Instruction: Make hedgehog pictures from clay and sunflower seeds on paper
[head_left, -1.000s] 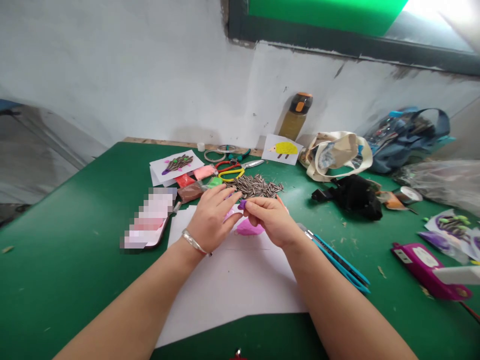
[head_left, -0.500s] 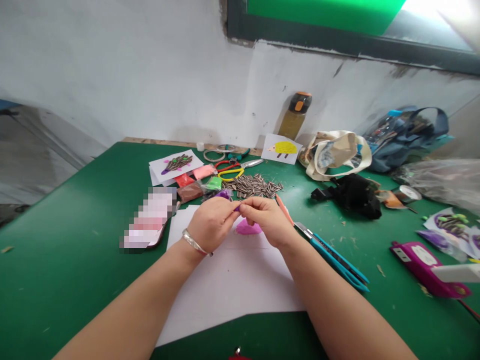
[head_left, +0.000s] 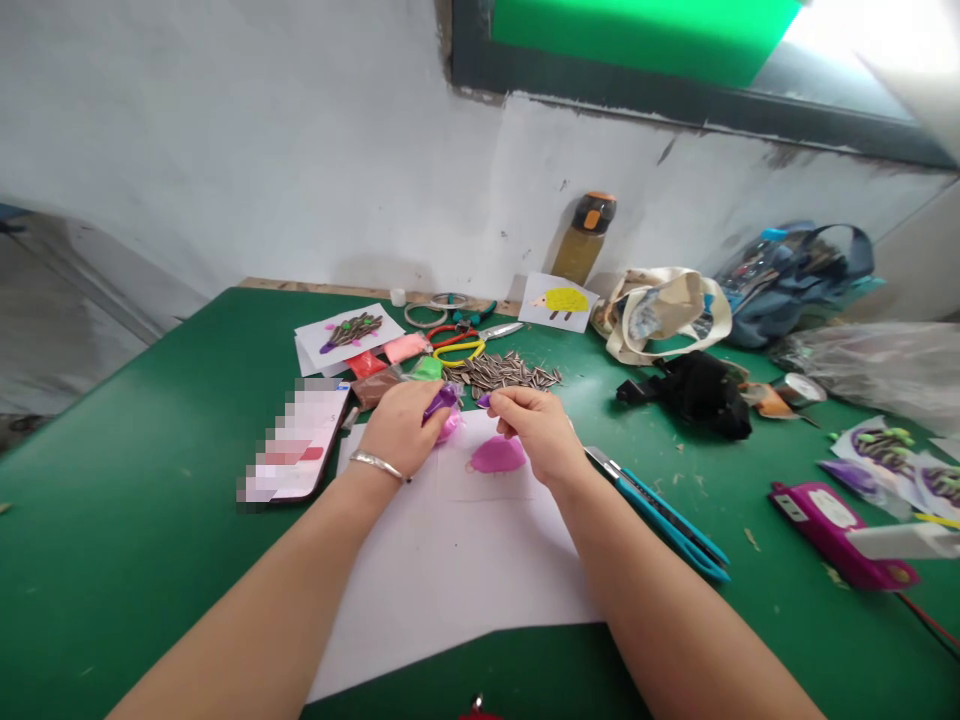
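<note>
My left hand (head_left: 401, 425) is closed around a purple clay packet (head_left: 441, 400) at the top left of the white paper (head_left: 450, 560). A small purple clay piece (head_left: 484, 400) is pinched between the thumb and finger of my right hand (head_left: 532, 425). The two hands are apart. Between them and slightly nearer to me, a flat pink clay shape (head_left: 498, 455) lies on the paper. Beyond my hands is a pile of striped seeds (head_left: 510, 372), next to a green clay packet (head_left: 426, 369).
A phone (head_left: 307, 440) lies left of the paper. Yellow-handled scissors (head_left: 459, 352) and a picture with seeds (head_left: 351, 332) are behind. A teal cutter (head_left: 664, 515) rests beside my right forearm. Farther right are a black cloth (head_left: 705, 395) and a magenta device (head_left: 840, 535).
My hands have separated; the left has moved left with the purple packet now showing in it. The right still pinches purple clay, and more of the pink shape shows.
</note>
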